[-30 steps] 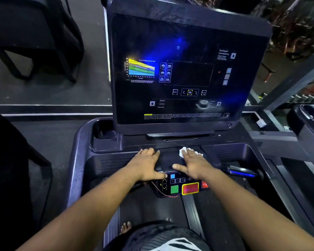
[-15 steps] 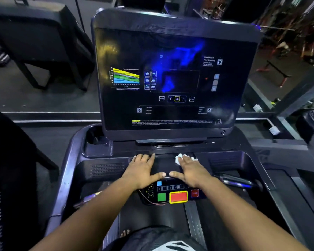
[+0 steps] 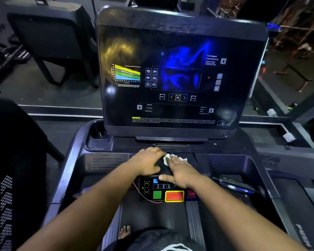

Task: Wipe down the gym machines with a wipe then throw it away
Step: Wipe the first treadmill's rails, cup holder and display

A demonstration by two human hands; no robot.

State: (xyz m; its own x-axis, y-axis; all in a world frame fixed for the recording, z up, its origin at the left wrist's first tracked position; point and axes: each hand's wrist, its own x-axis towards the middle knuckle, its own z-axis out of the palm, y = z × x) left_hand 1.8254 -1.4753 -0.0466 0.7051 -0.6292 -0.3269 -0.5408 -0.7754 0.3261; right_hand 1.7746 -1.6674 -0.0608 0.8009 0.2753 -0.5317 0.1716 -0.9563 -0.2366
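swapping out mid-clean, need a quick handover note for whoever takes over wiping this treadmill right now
Right hand: flat, fingers straight, pressing the white wipe onto the console ledge just below the screen.
Left hand: resting on the same ledge beside the wipe, holding nothing.
Button panel sits just below both hands.
Done: wipe is out and on the ledge; how much is already wiped cannot be told.
Left: rest of this console, probably the screen and panel, the other machines, then bin the wipe. No bin in view.
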